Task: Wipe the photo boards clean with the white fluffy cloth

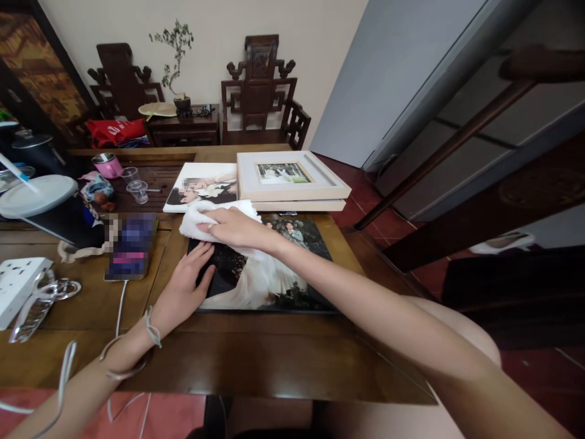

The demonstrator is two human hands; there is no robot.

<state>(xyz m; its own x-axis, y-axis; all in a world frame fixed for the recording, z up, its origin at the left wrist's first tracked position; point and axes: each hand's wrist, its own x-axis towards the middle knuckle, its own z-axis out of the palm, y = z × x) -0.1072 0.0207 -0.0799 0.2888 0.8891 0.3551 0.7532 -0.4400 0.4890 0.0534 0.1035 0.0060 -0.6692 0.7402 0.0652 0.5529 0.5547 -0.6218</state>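
Observation:
A large dark photo panel (pixel 269 277) with a white gown in its picture lies flat on the wooden table (pixel 256 353). My right hand (pixel 235 230) grips a folded white cloth (pixel 196 219) and presses it on the panel's far left part. My right forearm crosses above the panel and hides some of the picture. At the panel's left edge rests my left hand (pixel 189 280), fingers stretched out and lying flat, with nothing in it. A bracelet and a pale tie circle the left wrist.
Behind the panel lie a white photo album (pixel 205 183) and stacked pale picture frames (pixel 292 177). To the left are a phone (pixel 131 247) on a white cable, a lidded black cup (pixel 50 213) with a straw, a clear hair claw (pixel 39 305), a power strip (pixel 21 283) and small plastic cups (pixel 138 190).

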